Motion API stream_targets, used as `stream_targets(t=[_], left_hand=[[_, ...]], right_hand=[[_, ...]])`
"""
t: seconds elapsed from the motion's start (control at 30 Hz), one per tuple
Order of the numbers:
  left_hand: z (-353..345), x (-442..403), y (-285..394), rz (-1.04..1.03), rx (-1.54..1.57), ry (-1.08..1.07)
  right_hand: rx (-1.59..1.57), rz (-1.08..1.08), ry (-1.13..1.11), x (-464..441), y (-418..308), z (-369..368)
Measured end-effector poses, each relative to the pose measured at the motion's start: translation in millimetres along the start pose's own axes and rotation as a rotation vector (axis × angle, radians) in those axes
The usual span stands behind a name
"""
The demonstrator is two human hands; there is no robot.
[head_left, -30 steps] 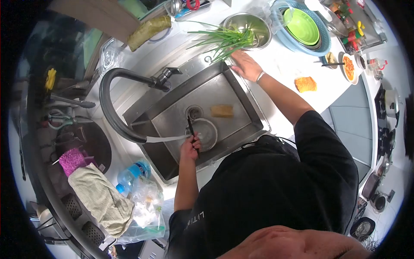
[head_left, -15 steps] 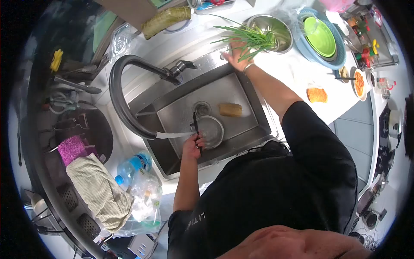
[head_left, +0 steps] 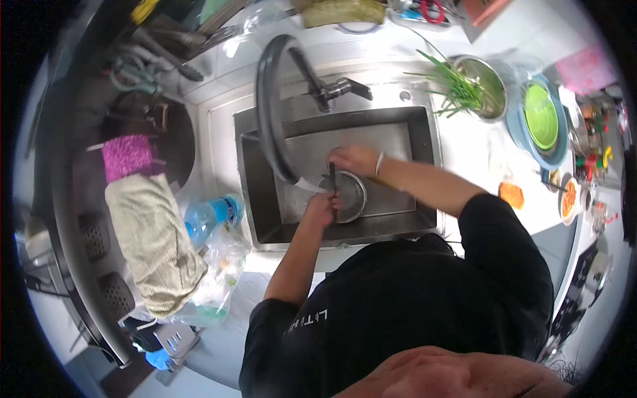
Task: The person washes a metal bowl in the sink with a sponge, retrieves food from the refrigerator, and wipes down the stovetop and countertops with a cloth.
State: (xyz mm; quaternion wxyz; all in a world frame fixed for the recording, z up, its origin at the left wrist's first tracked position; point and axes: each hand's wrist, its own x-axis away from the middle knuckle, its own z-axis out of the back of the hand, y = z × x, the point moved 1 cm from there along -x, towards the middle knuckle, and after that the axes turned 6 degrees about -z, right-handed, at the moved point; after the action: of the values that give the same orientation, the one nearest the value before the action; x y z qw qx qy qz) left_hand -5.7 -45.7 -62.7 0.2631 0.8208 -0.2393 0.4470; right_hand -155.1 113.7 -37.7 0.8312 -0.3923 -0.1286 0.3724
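My left hand (head_left: 323, 207) is closed on a dark, slim utensil (head_left: 334, 174) over the sink (head_left: 424, 227). At the utensil's upper end is my right hand (head_left: 353, 160), its fingers together and slightly blurred; what they pinch is hard to make out. Beneath the hands, a round clear bowl (head_left: 358, 198) rests on the sink floor. The black curved faucet (head_left: 269, 113) runs water (head_left: 310, 186) beside my left hand. A yellowish block (head_left: 383, 183) is mostly hidden under my right wrist.
Green stalks (head_left: 458, 86) lean in a steel bowl (head_left: 496, 86) right of the faucet. Farther right are green bowls (head_left: 541, 116) in a blue basket (head_left: 566, 142) and an orange piece (head_left: 511, 195). Left of the sink are a bottle (head_left: 211, 215), a plastic bag (head_left: 219, 272) and a cloth (head_left: 152, 232).
My right hand has left the green stalks and come down into the sink, beside the utensil in my left hand. The whole view has shifted and turned.
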Motion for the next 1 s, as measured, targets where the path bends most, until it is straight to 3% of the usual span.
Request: stream_targets(t=[0.03,0.1,0.13,0.17,0.23,0.33,0.53,0.63,0.67,0.7,0.77,0.83,0.93,1.0], left_hand=[[9.5,-11.0,-3.2,-0.037,-0.031,-0.002],[23.1,-27.3,-5.6,-0.078,0.035,-0.098],[36.2,-37.7,-10.3,-0.095,0.062,-0.141],[44.8,-49.9,-18.8,-0.308,0.061,-0.121],[33.1,-52.3,-20.3,-0.449,0.126,-0.138],[6.2,-47.7,-13.6,-0.511,0.209,-0.188],[-15.2,-35.6,1.2,-0.493,0.273,-0.325],[-20.8,-31.6,9.7,-0.423,0.248,-0.4],[-17.5,-34.2,10.2,-0.356,0.225,-0.414],[-8.0,-47.6,15.9,-0.258,0.178,-0.445],[-7.5,-40.8,16.4,-0.156,0.115,-0.411],[-40.0,4.7,26.5,-0.152,0.084,-0.275],[-60.5,31.5,32.3,-0.14,0.24,-0.138],[-58.7,36.6,36.2,-0.111,0.233,-0.165]], right_hand=[[-0.386,-0.273,-0.238,4.6,-33.2,-6.9],[-1.091,-0.681,-0.02,5.2,-47.0,-51.0],[-1.114,-0.663,-0.028,6.3,-62.0,-57.2],[-1.142,-0.646,-0.028,7.8,-76.3,-61.2],[-1.692,-0.926,-0.079,4.1,-93.1,-76.2],[-0.861,-0.553,-0.179,-2.4,-105.4,-60.0],[-0.253,-0.74,-0.273,-2.7,-183.5,24.8],[0.176,0.109,0.068,15.8,-91.0,-25.9],[-0.47,-0.293,-0.047,17.4,-116.4,19.4],[-0.533,-0.504,0.083,17.4,-118.0,36.4],[-0.559,-0.352,0.406,15.4,-46.6,40.8],[-0.616,-0.58,0.543,9.7,-14.1,71.7],[-0.558,-0.471,0.803,-10.1,-9.7,97.2],[-0.64,-0.55,0.524,-15.1,-30.1,112.2]])
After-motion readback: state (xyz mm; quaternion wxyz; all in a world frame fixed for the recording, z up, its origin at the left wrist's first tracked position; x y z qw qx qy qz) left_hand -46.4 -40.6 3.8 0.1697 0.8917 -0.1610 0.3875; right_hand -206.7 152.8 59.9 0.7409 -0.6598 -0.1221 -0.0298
